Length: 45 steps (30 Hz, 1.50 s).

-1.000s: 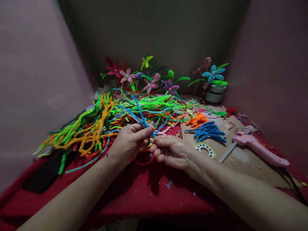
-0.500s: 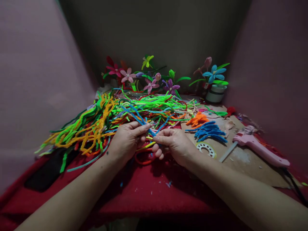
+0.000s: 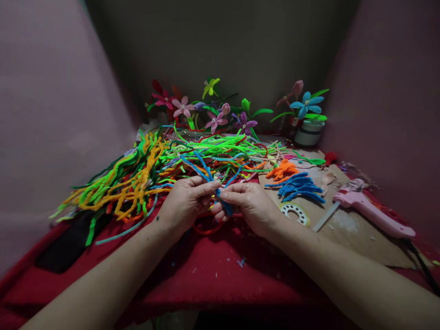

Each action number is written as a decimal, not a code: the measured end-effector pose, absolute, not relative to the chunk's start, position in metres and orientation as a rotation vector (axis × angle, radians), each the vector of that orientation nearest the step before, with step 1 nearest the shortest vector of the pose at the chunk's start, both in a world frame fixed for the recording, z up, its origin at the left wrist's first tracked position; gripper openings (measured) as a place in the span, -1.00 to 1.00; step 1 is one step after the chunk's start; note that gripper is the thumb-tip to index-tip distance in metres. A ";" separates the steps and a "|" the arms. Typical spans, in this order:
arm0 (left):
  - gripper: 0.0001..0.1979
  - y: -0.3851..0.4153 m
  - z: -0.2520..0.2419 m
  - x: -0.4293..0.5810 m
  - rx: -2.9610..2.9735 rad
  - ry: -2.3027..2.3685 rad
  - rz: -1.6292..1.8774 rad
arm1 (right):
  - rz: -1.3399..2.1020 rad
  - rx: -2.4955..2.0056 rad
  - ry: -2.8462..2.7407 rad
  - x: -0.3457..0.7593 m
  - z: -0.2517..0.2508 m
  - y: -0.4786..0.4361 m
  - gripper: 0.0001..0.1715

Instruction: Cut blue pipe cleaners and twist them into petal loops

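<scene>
My left hand (image 3: 185, 201) and my right hand (image 3: 249, 204) meet over the red cloth (image 3: 213, 275), both pinching the same blue pipe cleaner (image 3: 206, 172). The cleaner's blue strands fan up and back from my left fingertips, and a short bent end shows at my right fingers. A red ring-shaped thing (image 3: 206, 227) lies on the cloth just under my hands. Behind them spreads a big heap of loose pipe cleaners (image 3: 144, 169) in green, orange, yellow and red.
Cardboard sheet (image 3: 347, 229) at right carries a pink glue gun (image 3: 367, 208), a bundle of blue pieces (image 3: 299, 187), an orange piece (image 3: 282, 169) and a tape roll (image 3: 294, 212). Finished pipe-cleaner flowers (image 3: 213, 114) stand at the back, some in a small pot (image 3: 307, 133). Pink walls on both sides.
My hands have drawn closer together and a little lower, and the blue pipe cleaner's free end now bends down at my right fingers.
</scene>
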<state>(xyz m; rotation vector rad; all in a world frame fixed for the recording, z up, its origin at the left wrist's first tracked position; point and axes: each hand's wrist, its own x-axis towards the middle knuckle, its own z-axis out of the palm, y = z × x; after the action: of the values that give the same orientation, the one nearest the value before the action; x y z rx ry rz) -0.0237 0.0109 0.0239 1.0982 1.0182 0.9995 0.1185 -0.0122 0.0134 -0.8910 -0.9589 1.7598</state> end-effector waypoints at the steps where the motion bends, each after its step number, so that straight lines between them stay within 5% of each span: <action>1: -0.69 0.010 0.024 -0.024 1.101 1.022 0.999 | 1.766 -0.895 -0.953 0.118 0.014 -0.012 -0.82; 19: -0.65 -0.004 0.036 -0.020 1.771 1.373 1.149 | 1.680 -0.957 -0.960 0.120 0.011 -0.008 -0.93; 23: -0.93 0.001 0.034 -0.026 2.040 1.142 1.225 | 1.693 -0.973 -0.976 0.123 0.013 -0.009 -0.89; 40: -0.88 0.012 0.044 -0.048 2.847 0.807 0.827 | 1.648 -1.007 -1.337 0.129 0.015 -0.009 -0.85; 45: -0.83 0.002 0.047 -0.047 2.318 1.098 0.649 | 0.968 -1.092 -1.834 0.127 0.018 -0.021 -0.81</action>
<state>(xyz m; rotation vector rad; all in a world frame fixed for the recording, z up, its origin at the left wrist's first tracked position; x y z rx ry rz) -0.0467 0.0025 0.0470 2.3178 1.0982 0.6487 0.1273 -0.0214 0.0178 -1.0925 -1.8343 0.9679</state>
